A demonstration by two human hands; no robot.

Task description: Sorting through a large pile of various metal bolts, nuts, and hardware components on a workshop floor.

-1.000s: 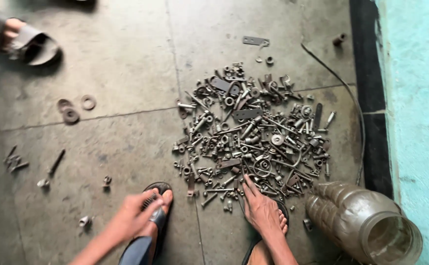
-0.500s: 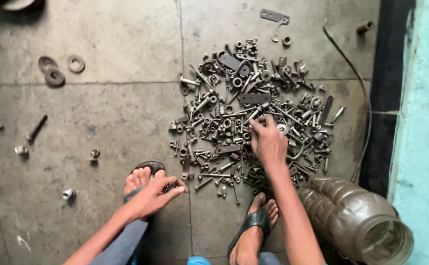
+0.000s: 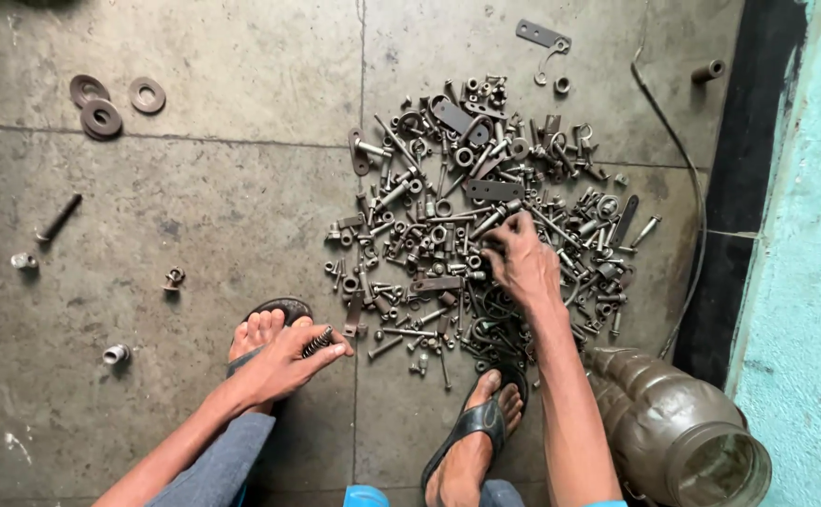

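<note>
The right hand (image 3: pixel 521 263) presses bent fingers into the rusty pile of bolts and nuts (image 3: pixel 467 216); the left hand (image 3: pixel 284 361) pinches a small threaded screw (image 3: pixel 317 341).

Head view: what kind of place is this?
Probably a workshop or scrap-sorting floor: a heap of bolts, nuts and brackets on bare concrete floor, loose washers, the right hand picking through the heap.

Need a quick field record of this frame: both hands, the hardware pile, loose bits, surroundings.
left hand: rests over the left foot, holding a threaded bolt
right hand: down on the pile, fingers among the parts
pile: rusty bolts, nuts, washers and flat plates on the concrete floor
loose bits: three washers far left, a lone bolt
near right: clear plastic jar lying on its side
</note>
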